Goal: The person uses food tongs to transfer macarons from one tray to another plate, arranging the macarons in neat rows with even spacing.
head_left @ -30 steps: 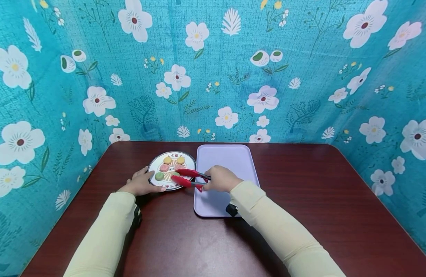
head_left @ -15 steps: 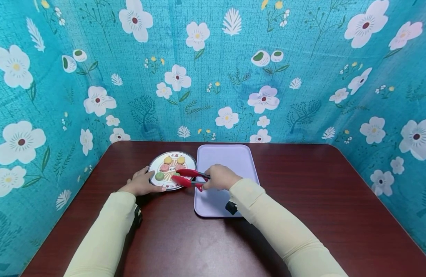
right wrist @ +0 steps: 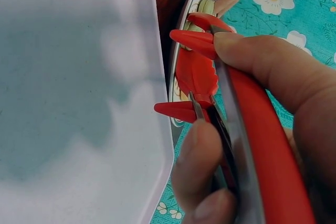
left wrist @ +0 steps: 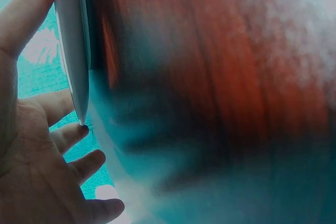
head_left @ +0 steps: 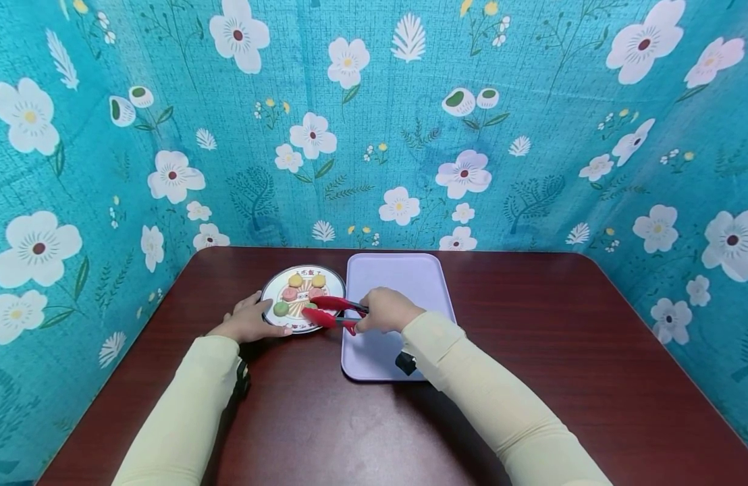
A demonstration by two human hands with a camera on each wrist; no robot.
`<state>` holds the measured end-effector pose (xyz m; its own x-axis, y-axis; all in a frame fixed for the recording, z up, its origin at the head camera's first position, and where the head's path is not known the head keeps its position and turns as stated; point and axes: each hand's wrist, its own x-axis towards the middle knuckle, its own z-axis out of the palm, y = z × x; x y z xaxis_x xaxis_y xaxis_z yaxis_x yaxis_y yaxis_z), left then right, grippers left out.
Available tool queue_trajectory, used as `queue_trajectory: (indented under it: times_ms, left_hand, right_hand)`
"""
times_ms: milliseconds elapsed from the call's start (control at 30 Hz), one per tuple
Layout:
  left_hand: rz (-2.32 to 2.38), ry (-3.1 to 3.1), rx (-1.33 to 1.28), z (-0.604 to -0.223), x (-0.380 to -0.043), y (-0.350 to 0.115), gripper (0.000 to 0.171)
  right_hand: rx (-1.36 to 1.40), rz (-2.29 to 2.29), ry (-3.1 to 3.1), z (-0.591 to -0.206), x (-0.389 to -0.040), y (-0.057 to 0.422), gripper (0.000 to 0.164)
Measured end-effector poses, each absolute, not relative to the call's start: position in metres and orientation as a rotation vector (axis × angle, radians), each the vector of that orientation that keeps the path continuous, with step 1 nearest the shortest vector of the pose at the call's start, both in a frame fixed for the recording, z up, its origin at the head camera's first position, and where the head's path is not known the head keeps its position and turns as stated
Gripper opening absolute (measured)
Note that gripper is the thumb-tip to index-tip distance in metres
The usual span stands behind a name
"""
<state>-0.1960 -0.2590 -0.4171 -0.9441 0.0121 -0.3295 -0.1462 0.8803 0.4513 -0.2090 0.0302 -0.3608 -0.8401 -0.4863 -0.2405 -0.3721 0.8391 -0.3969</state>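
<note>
My left hand [head_left: 248,322] rests at the left rim of a round white plate [head_left: 331,280], thumb along the front edge and fingers spread at the side. In the left wrist view the fingers [left wrist: 86,166] look fairly straight beside the plate's edge [left wrist: 71,40]. Small round macaron-like pieces lie on the plate: two yellow [head_left: 296,281], two pink [head_left: 289,293] and two green [head_left: 281,308]. My right hand [head_left: 387,312] grips red tongs [head_left: 334,304] over the tray. The tongs' tips are parted around the right green piece [head_left: 310,307], which is partly hidden.
A lavender tray [head_left: 395,273] lies just right of the plate, under my right hand. Both stand on a dark reddish-brown table [head_left: 520,317]. A teal floral cloth [head_left: 374,135] hangs behind and at the sides.
Hands, tongs and plate stay nearly where they were; the whole view shifts very slightly. The tongs' tips keep their place at the right green piece.
</note>
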Motion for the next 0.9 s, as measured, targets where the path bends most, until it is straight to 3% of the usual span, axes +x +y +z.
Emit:
queue_trajectory:
  times_ms: [900]
  left_hand:
    - [0.687,2.753,-0.066,-0.4186,-0.1966,-0.2608,0.103]
  right_hand:
    - [-0.579,-0.502,2.677,-0.3571,-0.2076,0.0285,0.025]
